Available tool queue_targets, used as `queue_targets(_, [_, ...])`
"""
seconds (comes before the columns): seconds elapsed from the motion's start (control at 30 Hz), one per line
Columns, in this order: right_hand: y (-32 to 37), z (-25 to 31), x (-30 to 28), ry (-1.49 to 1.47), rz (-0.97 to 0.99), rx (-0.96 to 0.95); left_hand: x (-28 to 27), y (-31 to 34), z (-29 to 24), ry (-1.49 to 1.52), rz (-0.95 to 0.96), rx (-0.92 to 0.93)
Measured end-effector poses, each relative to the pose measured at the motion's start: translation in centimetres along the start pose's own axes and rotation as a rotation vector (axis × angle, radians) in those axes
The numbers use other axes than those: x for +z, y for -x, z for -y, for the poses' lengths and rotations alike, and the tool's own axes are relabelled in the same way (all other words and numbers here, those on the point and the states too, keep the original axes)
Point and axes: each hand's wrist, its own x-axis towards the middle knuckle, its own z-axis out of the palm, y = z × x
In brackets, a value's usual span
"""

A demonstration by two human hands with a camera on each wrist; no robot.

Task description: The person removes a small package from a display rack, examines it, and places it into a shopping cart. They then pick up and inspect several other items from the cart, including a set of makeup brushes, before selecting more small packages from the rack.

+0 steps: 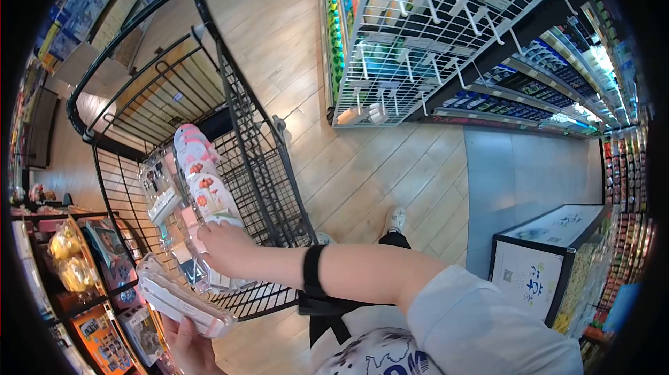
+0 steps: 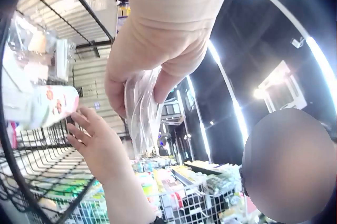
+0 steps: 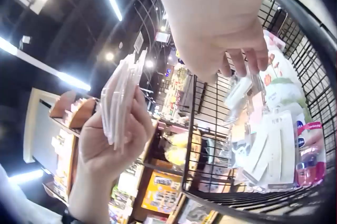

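Observation:
My left hand [image 1: 188, 347] grips a stack of flat clear plastic packs [image 1: 178, 295] beside the near end of the shopping cart [image 1: 244, 96]. Thumb and fingers pinch the stack from both sides in the left wrist view. Over the cart, my right hand [image 1: 223, 246] has its fingers apart and loosely bent, with nothing held. Its fingertips are right by a white package with red flowers [image 1: 211, 194]. A pink-patterned package [image 1: 194, 144] lies beyond that one. In the right wrist view, several white flat packs [image 3: 274, 150] and a pink-and-blue package [image 3: 309, 150] lie in the cart.
A shelf with orange and yellow goods [image 1: 97, 333] stands close at the left. Ahead on the right is a white wire rack [image 1: 411, 41] with hooks. A white display box [image 1: 533, 270] sits on the floor at the right. Wooden flooring [image 1: 362, 166] runs between.

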Motion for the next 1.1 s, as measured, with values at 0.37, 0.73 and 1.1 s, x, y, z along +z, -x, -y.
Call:
queue_targets(0.37, [17.5,-8.8,-18.8,-1.344,-0.052,0.209,23.6,-0.2,7.8,-0.019,0.290,-0.138])
queue_targets(0.73, [31.4,-24.8,-26.9,-1.017,-0.340,0.373,42.4,4.6,28.5,-0.116,0.473,-0.274])
queue_targets(1.1, [34.4,-35.2,-27.4,-1.107,-0.328,0.448,43.7,4.7,39.3,-0.140,0.354,-0.243])
